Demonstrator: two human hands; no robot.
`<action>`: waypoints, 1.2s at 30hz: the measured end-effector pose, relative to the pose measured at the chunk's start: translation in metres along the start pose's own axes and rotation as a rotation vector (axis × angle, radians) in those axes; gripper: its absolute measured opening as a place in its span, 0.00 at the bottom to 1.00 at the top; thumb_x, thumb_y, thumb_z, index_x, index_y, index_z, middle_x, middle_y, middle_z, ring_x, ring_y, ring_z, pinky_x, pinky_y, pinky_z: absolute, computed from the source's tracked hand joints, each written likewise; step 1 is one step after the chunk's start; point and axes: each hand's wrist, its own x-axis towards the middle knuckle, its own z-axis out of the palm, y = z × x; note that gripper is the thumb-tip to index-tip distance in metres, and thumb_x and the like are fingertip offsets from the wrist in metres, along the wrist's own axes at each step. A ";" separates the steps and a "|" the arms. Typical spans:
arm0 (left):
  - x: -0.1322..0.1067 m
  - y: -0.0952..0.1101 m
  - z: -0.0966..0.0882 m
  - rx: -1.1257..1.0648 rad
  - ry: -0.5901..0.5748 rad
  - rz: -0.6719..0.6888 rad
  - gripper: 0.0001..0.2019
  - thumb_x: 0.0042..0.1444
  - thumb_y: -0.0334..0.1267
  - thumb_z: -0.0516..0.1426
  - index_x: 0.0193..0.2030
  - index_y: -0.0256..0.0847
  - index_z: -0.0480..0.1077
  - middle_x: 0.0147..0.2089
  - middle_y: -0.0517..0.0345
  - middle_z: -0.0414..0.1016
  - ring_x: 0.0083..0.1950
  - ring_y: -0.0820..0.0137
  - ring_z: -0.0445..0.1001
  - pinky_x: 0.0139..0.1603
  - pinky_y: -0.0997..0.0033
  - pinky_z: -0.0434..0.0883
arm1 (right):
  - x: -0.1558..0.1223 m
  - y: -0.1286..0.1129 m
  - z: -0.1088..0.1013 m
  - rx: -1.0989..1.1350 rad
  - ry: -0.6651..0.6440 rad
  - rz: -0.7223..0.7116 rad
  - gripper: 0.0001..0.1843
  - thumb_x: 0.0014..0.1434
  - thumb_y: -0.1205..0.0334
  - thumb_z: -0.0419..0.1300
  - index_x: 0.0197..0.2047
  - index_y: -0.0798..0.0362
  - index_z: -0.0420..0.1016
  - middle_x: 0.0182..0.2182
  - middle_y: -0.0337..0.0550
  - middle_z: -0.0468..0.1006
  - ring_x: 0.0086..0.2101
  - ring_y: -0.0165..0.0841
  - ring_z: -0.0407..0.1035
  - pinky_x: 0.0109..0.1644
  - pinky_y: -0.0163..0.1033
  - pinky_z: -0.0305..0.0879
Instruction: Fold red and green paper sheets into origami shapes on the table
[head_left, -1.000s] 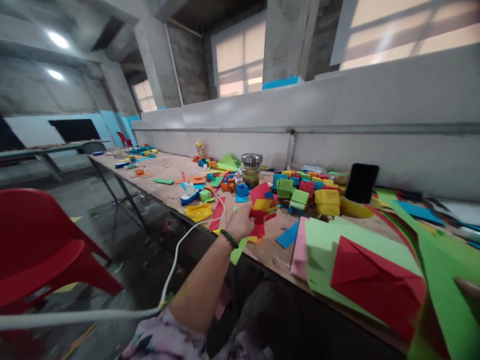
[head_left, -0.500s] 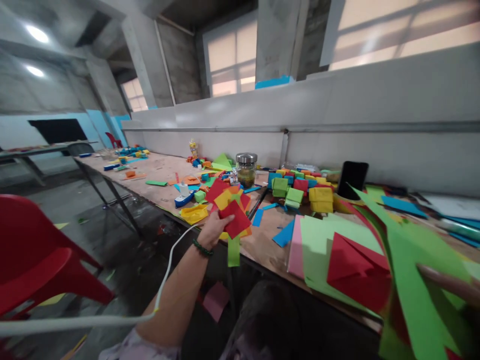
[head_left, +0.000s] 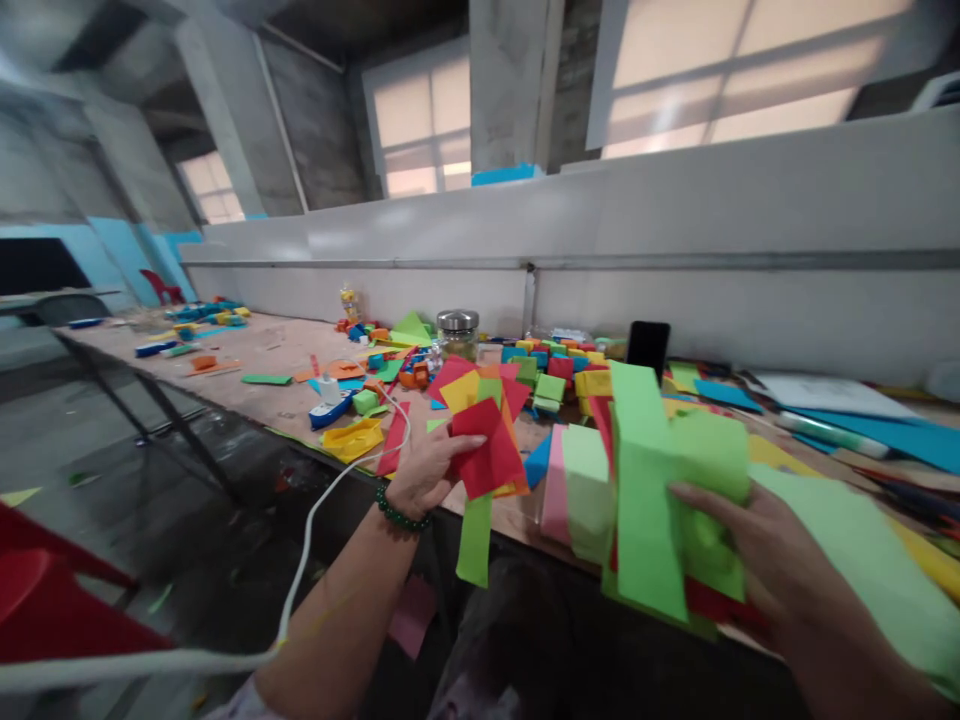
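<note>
My left hand (head_left: 427, 465), with a dark bead bracelet at the wrist, pinches a fanned bunch of coloured paper pieces (head_left: 489, 455). Red is uppermost, with yellow, orange and a long green strip showing behind. On the right, my right hand (head_left: 757, 545) grips a bundle of green paper sheets (head_left: 649, 500), its thumb flat on the front. Some red paper shows at the bundle's edges. Both bundles are held up over the table's front edge, apart from each other. The fingers behind the papers are hidden.
Folded paper blocks (head_left: 551, 390) stand behind, near a lidded glass jar (head_left: 457, 335) and a black phone (head_left: 648, 348). A white cable (head_left: 304, 560) runs past my left arm. Pale green sheets (head_left: 862, 560) lie at right; a red chair (head_left: 60, 600) stands at left.
My right hand has brought the green paper bundle leftward, nearer my left hand, and now shows clearly. My left hand still holds its coloured pieces. The view has turned right.
</note>
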 end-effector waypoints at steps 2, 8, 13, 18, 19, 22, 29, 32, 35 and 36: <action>0.003 0.003 0.018 -0.047 -0.057 -0.002 0.14 0.45 0.28 0.64 0.40 0.37 0.71 0.36 0.57 0.81 0.34 0.69 0.80 0.38 0.71 0.78 | 0.002 0.000 0.007 -0.030 -0.029 0.009 0.20 0.33 0.75 0.72 0.34 0.52 0.80 0.30 0.46 0.84 0.24 0.42 0.78 0.27 0.42 0.78; 0.022 -0.015 0.075 -0.106 -0.173 -0.022 0.15 0.41 0.28 0.65 0.38 0.36 0.72 0.33 0.56 0.80 0.32 0.69 0.79 0.36 0.72 0.77 | 0.013 0.004 0.023 -0.059 -0.159 -0.003 0.20 0.37 0.69 0.71 0.38 0.53 0.77 0.30 0.45 0.84 0.26 0.42 0.78 0.29 0.42 0.76; 0.026 -0.048 0.096 -0.129 -0.163 0.061 0.25 0.39 0.31 0.68 0.47 0.38 0.70 0.45 0.51 0.79 0.42 0.63 0.79 0.46 0.62 0.76 | 0.009 0.013 0.036 -0.037 -0.177 -0.012 0.15 0.43 0.64 0.66 0.38 0.50 0.76 0.30 0.40 0.84 0.28 0.42 0.78 0.30 0.41 0.75; 0.019 -0.061 0.097 -0.085 -0.207 0.041 0.26 0.39 0.28 0.66 0.49 0.37 0.68 0.44 0.49 0.78 0.41 0.62 0.79 0.44 0.62 0.76 | 0.006 0.015 0.044 -0.059 -0.268 -0.036 0.18 0.51 0.52 0.65 0.44 0.51 0.77 0.35 0.44 0.84 0.34 0.43 0.79 0.37 0.42 0.76; 0.018 -0.060 0.097 -0.069 -0.222 0.053 0.28 0.39 0.26 0.65 0.50 0.37 0.68 0.45 0.50 0.78 0.42 0.62 0.78 0.44 0.63 0.76 | 0.007 0.015 0.045 -0.081 -0.309 -0.039 0.20 0.49 0.54 0.68 0.45 0.53 0.77 0.36 0.45 0.84 0.35 0.43 0.79 0.38 0.42 0.76; 0.017 -0.050 0.093 -0.040 -0.262 0.083 0.30 0.41 0.29 0.66 0.54 0.41 0.66 0.49 0.51 0.78 0.45 0.63 0.78 0.45 0.66 0.76 | 0.013 0.017 0.040 -0.116 -0.360 -0.006 0.24 0.45 0.60 0.72 0.46 0.55 0.76 0.37 0.48 0.84 0.34 0.43 0.79 0.36 0.43 0.76; 0.021 -0.038 0.082 0.004 -0.333 0.030 0.19 0.43 0.40 0.69 0.43 0.36 0.76 0.45 0.49 0.80 0.44 0.60 0.79 0.47 0.64 0.75 | 0.029 0.010 0.040 -0.185 -0.390 -0.102 0.21 0.42 0.57 0.74 0.39 0.56 0.80 0.36 0.47 0.84 0.32 0.39 0.78 0.37 0.40 0.75; 0.026 -0.029 0.084 -0.052 -0.284 0.173 0.20 0.42 0.37 0.70 0.44 0.39 0.76 0.47 0.54 0.80 0.50 0.62 0.77 0.53 0.67 0.72 | 0.033 -0.002 0.051 -0.219 -0.422 -0.160 0.19 0.39 0.58 0.74 0.36 0.56 0.80 0.33 0.45 0.84 0.33 0.39 0.78 0.38 0.39 0.75; 0.035 -0.014 0.079 -0.088 -0.262 0.165 0.19 0.43 0.38 0.69 0.43 0.38 0.76 0.46 0.52 0.80 0.47 0.61 0.79 0.49 0.65 0.75 | 0.034 -0.008 0.059 -0.239 -0.451 -0.097 0.16 0.42 0.60 0.72 0.36 0.56 0.79 0.31 0.44 0.84 0.29 0.37 0.78 0.34 0.38 0.75; 0.039 -0.011 0.075 -0.091 -0.234 0.134 0.18 0.42 0.38 0.70 0.42 0.36 0.76 0.44 0.50 0.81 0.44 0.61 0.79 0.46 0.64 0.76 | 0.033 -0.007 0.061 -0.282 -0.464 -0.040 0.15 0.43 0.62 0.71 0.35 0.56 0.79 0.30 0.45 0.83 0.27 0.37 0.77 0.31 0.38 0.74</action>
